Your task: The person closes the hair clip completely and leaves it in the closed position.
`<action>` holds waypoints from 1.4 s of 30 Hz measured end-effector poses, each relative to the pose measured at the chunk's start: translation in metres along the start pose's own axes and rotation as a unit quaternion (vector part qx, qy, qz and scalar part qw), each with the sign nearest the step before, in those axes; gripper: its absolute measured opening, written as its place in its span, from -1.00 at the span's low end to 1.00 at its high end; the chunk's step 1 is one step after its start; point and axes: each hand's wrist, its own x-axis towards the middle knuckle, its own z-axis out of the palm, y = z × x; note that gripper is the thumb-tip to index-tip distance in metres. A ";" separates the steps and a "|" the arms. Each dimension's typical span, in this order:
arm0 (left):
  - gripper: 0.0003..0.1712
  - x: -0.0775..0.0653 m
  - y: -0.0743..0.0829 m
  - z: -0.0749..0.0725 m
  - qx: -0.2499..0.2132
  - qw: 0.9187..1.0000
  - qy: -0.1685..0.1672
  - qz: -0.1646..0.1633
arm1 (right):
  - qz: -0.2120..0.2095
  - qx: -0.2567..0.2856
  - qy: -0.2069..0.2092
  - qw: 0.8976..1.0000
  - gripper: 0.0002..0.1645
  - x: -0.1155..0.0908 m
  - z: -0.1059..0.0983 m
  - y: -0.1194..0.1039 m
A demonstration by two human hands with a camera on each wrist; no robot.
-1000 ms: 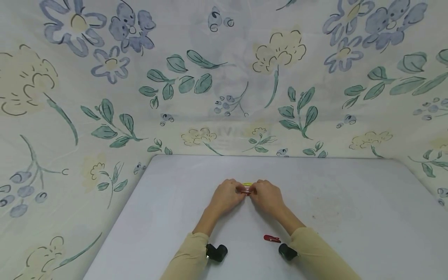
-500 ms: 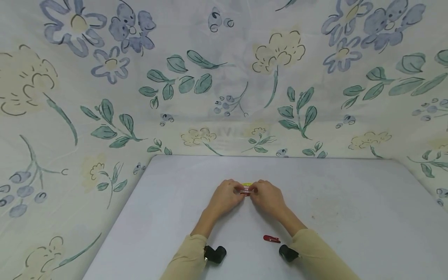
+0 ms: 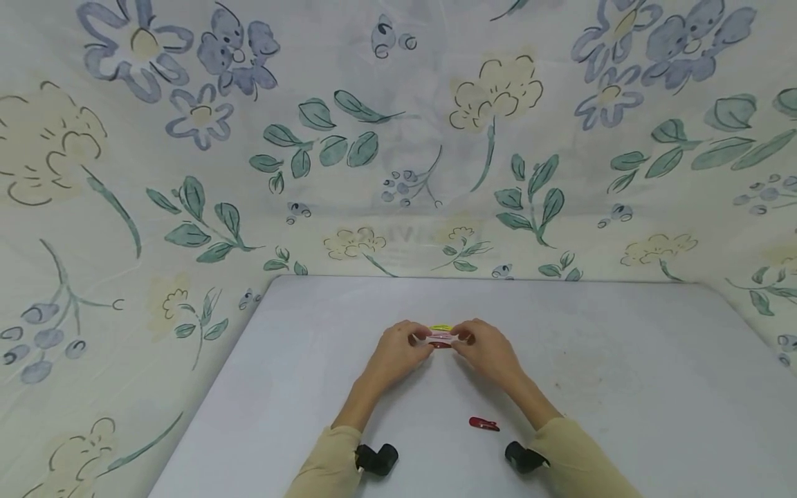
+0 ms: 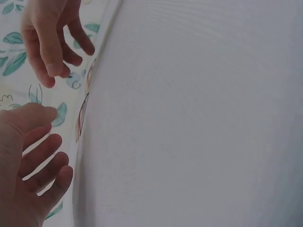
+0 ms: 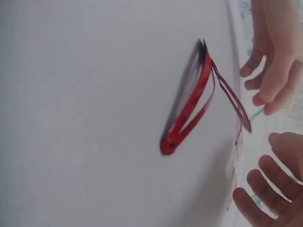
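Observation:
Both hands are at the middle of the table, facing each other with fingers loosely bent and apart. Between the left hand point(image 3: 398, 353) and the right hand point(image 3: 488, 349) lie a yellow hair clip point(image 3: 441, 328), a pink hair clip point(image 3: 441, 336) and a dark red hair clip point(image 3: 440, 344), one behind another. The fingertips stand at the ends of this row. In the wrist views neither hand grips anything. A red snap hair clip point(image 3: 483, 424) lies nearer the person, by the right wrist. Close up, its red strip point(image 5: 191, 100) has a thin dark loop angling off one end.
The white table point(image 3: 299, 387) ends at a floral cloth point(image 3: 411, 152) behind and at the left. Black wrist cameras stick out inward from both sleeves, the left camera point(image 3: 377, 459) and the right camera point(image 3: 524, 457), the latter near the red clip.
Earlier the fingers pinched together over the clips. Now both hands have loosened and drawn slightly apart, showing more of the pink and dark red clips. The red clip near the person has stayed put.

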 end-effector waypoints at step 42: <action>-0.61 -0.034 0.022 -0.004 -0.104 0.992 -0.043 0.051 | -0.003 0.129 0.028 0.991 -0.68 -0.071 -0.049 0.031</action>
